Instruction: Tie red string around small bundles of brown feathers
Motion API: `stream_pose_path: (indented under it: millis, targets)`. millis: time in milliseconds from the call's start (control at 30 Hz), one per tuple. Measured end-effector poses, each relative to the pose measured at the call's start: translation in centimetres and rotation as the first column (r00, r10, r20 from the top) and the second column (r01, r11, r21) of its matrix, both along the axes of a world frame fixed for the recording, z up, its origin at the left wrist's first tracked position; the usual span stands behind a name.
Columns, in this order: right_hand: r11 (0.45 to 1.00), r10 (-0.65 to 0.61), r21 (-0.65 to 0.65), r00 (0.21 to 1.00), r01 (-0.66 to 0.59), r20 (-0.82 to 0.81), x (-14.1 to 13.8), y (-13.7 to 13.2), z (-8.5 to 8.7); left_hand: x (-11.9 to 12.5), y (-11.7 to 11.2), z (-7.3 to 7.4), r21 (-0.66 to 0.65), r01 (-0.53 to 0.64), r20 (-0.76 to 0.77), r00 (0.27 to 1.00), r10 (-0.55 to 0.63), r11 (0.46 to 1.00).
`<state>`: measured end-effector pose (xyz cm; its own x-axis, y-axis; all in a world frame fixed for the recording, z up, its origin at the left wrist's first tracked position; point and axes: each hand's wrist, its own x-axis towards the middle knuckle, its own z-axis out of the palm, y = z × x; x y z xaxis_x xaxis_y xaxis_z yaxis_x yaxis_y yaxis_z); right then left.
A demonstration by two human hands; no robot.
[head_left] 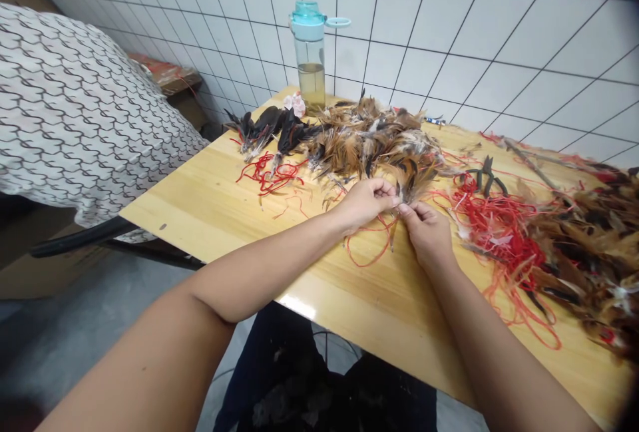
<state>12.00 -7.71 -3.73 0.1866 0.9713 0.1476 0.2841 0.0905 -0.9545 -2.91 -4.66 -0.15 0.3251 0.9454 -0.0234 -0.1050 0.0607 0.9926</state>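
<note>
My left hand (368, 203) and my right hand (427, 227) meet over the middle of the table, fingertips pinched close together. Between them is a small bunch of brown feathers (412, 183), its quill ends at my fingertips. A loop of red string (368, 264) hangs down from there onto the tabletop. The exact grip of each fingertip is partly hidden. Just beyond my hands lies a large heap of brown feathers (369, 136), with bunches of black feathers (289, 131) to its left.
Tangled red string (504, 225) and dark-handled pliers (485, 178) lie to the right, beside another brown feather pile (589, 252). More red string (269, 172) lies at the left. A water bottle (310, 59) stands at the back by the tiled wall. Patterned cloth (94, 112) hangs left of the table (210, 219).
</note>
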Motion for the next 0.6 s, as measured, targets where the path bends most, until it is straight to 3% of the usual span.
stream_pose_path:
  millis: [233, 367, 467, 533, 600]
  targets:
    - [1.000, 0.028, 0.001, 0.999, -0.028, -0.019, 0.1, 0.2, -0.3, 0.1, 0.2, -0.6, 0.016, 0.058, 0.044, 0.997, -0.058, 0.998]
    - [1.000, 0.025, -0.007, 0.998, -0.026, -0.056, 0.0, 0.2, -0.3, -0.5, 0.7, -0.3, 0.102, 0.059, -0.049, 0.997, -0.054, 0.993]
    - [0.999, 0.001, -0.034, 0.995, -0.005, -0.104, -0.1, 0.0, 0.0, -2.3, 2.1, 0.5, 0.351, -0.076, -0.245, 0.955, 0.170, 0.933]
    - [0.999, -0.013, -0.038, 0.992, 0.008, -0.128, -0.1, -0.2, 0.2, -3.9, 3.3, 1.0, 0.522, -0.164, -0.333, 0.864, 0.377, 0.837]
    - [1.000, -0.020, -0.024, 0.991, 0.017, -0.133, -0.1, -0.2, 0.4, -5.4, 4.4, 1.2, 0.605, -0.193, -0.389, 0.775, 0.498, 0.772]
